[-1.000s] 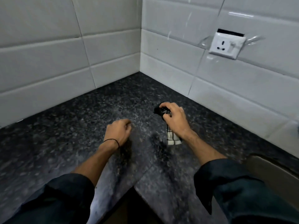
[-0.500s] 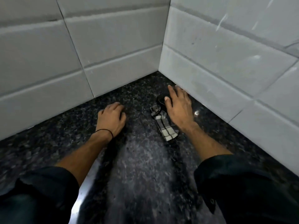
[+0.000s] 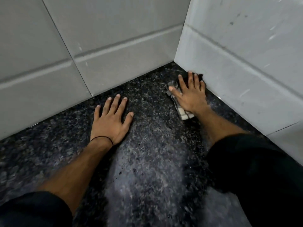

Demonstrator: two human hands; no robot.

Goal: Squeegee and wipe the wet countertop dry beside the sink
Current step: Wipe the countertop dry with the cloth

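The dark speckled countertop (image 3: 147,169) runs into a corner of grey-white tiled walls. My right hand (image 3: 191,95) lies flat, fingers spread, pressing a checked cloth (image 3: 185,114) onto the counter close to the corner and touching the right wall. Most of the cloth is hidden under the palm. A pale checked end shows by the wrist and a dark part shows past the fingertips. My left hand (image 3: 111,119) rests flat on the bare counter further left with fingers apart and nothing in it. A thin black band circles its wrist.
The left tiled wall (image 3: 98,46) and the right tiled wall (image 3: 246,63) meet just beyond the right hand. A paler, shiny streak runs down the counter between my forearms. Dark sleeves fill the lower corners.
The view has moved closer to the corner. My right hand has pushed the cloth deeper toward the right wall. My left hand has opened from curled to flat with fingers spread.
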